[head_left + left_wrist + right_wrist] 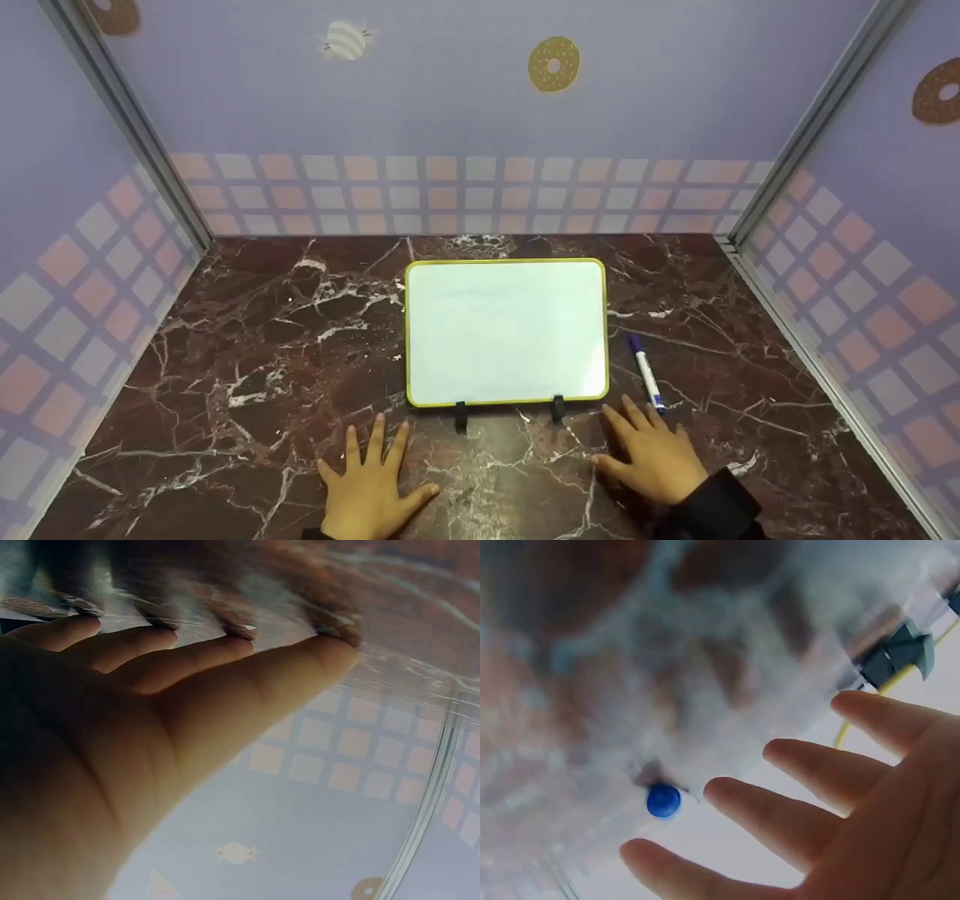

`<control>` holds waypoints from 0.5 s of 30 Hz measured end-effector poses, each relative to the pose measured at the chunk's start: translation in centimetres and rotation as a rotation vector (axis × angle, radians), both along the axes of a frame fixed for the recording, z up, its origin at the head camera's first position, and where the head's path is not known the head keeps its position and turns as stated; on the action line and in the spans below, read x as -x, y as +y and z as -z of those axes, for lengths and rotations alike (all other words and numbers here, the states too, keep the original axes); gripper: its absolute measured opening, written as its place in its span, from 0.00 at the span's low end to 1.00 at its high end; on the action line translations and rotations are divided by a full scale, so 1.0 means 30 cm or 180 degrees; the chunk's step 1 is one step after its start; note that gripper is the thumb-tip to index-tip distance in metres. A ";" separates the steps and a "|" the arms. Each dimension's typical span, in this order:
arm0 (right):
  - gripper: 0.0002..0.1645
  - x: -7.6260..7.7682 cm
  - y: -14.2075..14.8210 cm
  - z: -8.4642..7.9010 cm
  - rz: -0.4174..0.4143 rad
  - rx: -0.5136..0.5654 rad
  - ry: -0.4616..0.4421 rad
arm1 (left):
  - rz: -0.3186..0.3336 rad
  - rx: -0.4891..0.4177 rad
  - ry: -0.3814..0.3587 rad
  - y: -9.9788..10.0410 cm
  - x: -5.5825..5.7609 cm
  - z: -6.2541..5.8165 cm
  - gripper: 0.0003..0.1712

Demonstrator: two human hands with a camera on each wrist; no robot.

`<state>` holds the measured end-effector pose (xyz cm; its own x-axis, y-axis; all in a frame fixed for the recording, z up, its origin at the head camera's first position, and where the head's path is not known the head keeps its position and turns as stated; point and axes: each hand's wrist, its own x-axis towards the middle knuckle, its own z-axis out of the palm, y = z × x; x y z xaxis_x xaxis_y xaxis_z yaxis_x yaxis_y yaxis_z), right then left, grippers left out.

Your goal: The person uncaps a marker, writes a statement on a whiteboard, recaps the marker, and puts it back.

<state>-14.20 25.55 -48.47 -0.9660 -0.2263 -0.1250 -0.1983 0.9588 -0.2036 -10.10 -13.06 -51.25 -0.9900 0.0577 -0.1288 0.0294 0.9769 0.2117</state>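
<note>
A small whiteboard [506, 334] with a yellow frame stands on two black feet [461, 415] near the middle of the table. To its right lies a white marker [646, 374] with a dark blue cap, its near end close to my right fingertips. My right hand [654, 457] is spread with straight fingers and holds nothing. In the right wrist view the marker's round blue end [663, 800] shows beyond the fingers. My left hand [367, 484] lies palm down with spread fingers, left of the board's near corner. In the left wrist view its fingertips meet the table surface.
The table [300, 450] is dark red-brown marble pattern with white veins. Purple panels enclose it at the back [450, 97], left and right, with checkered bands and printed donuts. Metal posts [814, 112] stand at the back corners.
</note>
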 end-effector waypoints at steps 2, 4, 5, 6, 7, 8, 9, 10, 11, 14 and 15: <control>0.45 0.008 0.008 -0.023 -0.0002 -0.0059 0.0197 | -0.0004 -0.0006 -0.0022 0.001 0.001 0.002 0.57; 0.43 0.027 0.022 -0.046 0.0046 -0.0076 0.0391 | -0.0012 -0.0013 -0.0053 0.000 0.002 0.003 0.57; 0.42 0.040 0.031 -0.059 0.0097 -0.0066 0.0457 | -0.0015 -0.0018 -0.0069 0.000 0.002 0.004 0.58; 0.42 0.056 0.041 -0.072 0.0154 -0.0049 0.0509 | -0.0017 -0.0018 -0.0078 0.000 0.002 0.003 0.58; 0.43 0.073 0.053 -0.084 0.0220 -0.0019 0.0545 | -0.0018 -0.0020 -0.0085 -0.001 0.003 0.004 0.58; 0.44 0.090 0.065 -0.094 0.0289 0.0021 0.0576 | -0.0018 -0.0022 -0.0087 -0.002 0.004 0.004 0.58; 0.45 0.108 0.078 -0.102 0.0363 0.0058 0.0587 | -0.0017 -0.0024 -0.0092 -0.003 0.004 0.004 0.58; 0.45 0.124 0.091 -0.109 0.0434 0.0088 0.0571 | -0.0017 -0.0029 -0.0098 -0.003 0.005 0.004 0.58; 0.46 0.140 0.103 -0.113 0.0497 0.0119 0.0549 | -0.0017 -0.0027 -0.0107 -0.004 0.006 0.004 0.59; 0.47 0.185 0.133 -0.108 0.0638 0.0164 0.0436 | -0.0013 -0.0025 -0.0151 -0.005 0.009 0.004 0.59; 0.47 0.198 0.139 -0.102 0.0670 0.0166 0.0380 | -0.0013 -0.0023 -0.0167 -0.005 0.010 0.005 0.59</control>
<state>-20.13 29.73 -45.41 -0.9998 -0.0216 -0.0006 -0.0208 0.9703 -0.2412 -10.39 -13.20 -51.39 -0.9821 0.0548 -0.1801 0.0141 0.9754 0.2198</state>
